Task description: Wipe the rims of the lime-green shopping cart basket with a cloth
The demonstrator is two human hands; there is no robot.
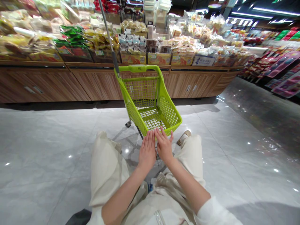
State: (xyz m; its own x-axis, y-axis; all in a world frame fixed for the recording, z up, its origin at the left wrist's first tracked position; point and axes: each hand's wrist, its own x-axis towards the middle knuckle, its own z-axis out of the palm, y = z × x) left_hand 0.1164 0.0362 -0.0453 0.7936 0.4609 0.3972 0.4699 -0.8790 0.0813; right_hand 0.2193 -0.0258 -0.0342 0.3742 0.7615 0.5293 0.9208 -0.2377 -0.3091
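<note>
Lime-green shopping cart (167, 114) is standing just beyond your fingertips; your left hand (147, 153) and right hand (164, 147) are lying open against its near rim, seemingly pushing, not grasping.

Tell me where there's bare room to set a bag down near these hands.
The green mesh shopping basket has a bare mesh floor, just past the left hand and right hand. Open floor tile lies right of the basket, before the wooden counter. Crowded: packaged goods heaped along the counter.
</note>
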